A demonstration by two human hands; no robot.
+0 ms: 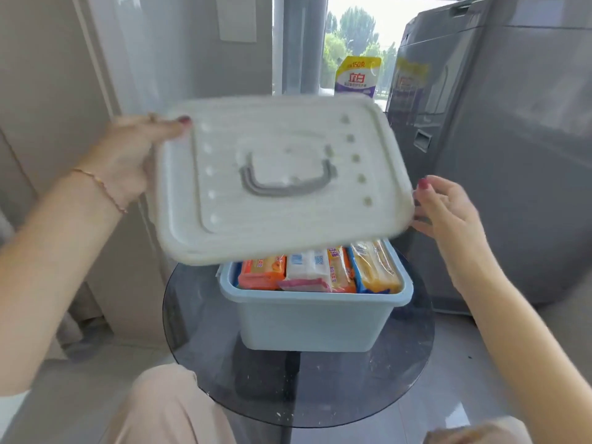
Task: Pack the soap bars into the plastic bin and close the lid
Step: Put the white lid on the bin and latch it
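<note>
Over glass table (400,363), left hand (128,161) grips lid (275,213); right hand (448,213) open.

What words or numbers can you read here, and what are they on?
"150克": top of the yellow and purple pouch by the window.
"立白": large red characters on the same pouch.
Soap bars in the blue bin: printing and a square code, too blurred to read.
White lid: no text.

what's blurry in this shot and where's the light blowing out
Head view: the white lid is smeared by motion blur, its edges soft; the soap bars in the blue bin are sharper; the window behind is overexposed; wide-angle bending curves the frame's edges.
</note>
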